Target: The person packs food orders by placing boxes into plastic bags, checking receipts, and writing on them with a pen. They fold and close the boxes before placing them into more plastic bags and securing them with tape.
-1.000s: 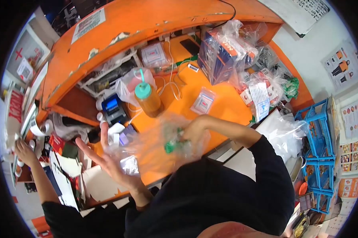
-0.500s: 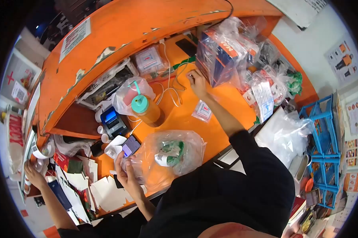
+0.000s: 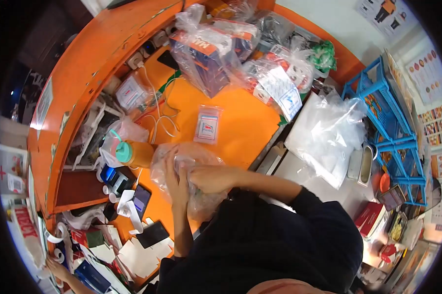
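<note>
Both of my hands are on a clear plastic bag (image 3: 203,203) at the front of the orange counter (image 3: 240,125). My left hand (image 3: 176,183) lies along its left part, fingers stretched out over the film. On the right part, my right hand (image 3: 208,179) is closed, its fingers wrapped around some of the plastic. What is inside the bag is mostly covered by my hands. Just left of the bag lies an orange bottle (image 3: 141,154) with a teal lid. Behind my hands is a small printed packet (image 3: 207,125).
Bagged boxes (image 3: 201,59) and filled bags stand at the back. A phone (image 3: 141,200), a card terminal (image 3: 117,180) and papers (image 3: 142,255) are at left. Another person's hand (image 3: 58,268) is at the lower left. Plastic bags (image 3: 328,132) and blue baskets (image 3: 390,122) are at right.
The view has turned to the right. My left hand has moved from beside the phone onto the bag. My right hand has come from the back of the counter to the bag and closed on it.
</note>
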Motion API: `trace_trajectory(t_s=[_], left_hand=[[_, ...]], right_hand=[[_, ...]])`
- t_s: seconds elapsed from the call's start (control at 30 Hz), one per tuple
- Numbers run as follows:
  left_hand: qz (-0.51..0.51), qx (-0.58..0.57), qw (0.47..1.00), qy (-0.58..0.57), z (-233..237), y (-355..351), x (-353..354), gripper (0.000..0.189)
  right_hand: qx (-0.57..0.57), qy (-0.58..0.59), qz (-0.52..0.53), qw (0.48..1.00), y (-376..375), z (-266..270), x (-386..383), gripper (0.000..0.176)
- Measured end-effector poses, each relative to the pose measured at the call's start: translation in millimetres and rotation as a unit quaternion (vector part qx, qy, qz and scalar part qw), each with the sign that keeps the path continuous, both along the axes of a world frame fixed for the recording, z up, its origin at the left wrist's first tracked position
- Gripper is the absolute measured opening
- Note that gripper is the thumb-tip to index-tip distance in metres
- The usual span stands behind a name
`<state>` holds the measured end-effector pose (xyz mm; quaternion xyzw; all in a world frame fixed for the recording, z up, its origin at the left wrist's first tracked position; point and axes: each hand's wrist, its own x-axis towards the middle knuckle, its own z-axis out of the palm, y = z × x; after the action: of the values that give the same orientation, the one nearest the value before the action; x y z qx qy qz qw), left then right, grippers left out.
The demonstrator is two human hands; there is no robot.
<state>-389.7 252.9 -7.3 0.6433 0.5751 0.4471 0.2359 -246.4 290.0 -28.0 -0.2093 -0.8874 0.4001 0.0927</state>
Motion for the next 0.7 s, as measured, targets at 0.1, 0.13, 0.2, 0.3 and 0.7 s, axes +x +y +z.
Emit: trace_trajectory(t_s=[0.1,0.13,0.2,0.3,0.7], left_hand=[[0.005,-0.009,0.973,0.229,-80,10,-4,0.049],[0.000,-0.013,0.975,0.224,-72,13,3,0.049],[0.056,-0.048,0.995,0.074,-28,18,16,0.050],[0.127,0.132,0.971,0.155,18,21,10,0.034],[0.241,0.451,0.847,0.142,36,66,18,0.054]], right_hand=[[-0.066,-0.009,-0.216,0.974,50,60,89,0.026],[0.174,0.039,-0.262,0.948,88,30,123,0.026],[0.366,-0.052,-0.487,0.791,147,38,185,0.040],[0.556,-0.223,-0.505,0.621,215,18,286,0.044],[0.422,-0.141,-0.610,0.656,131,-9,284,0.048]])
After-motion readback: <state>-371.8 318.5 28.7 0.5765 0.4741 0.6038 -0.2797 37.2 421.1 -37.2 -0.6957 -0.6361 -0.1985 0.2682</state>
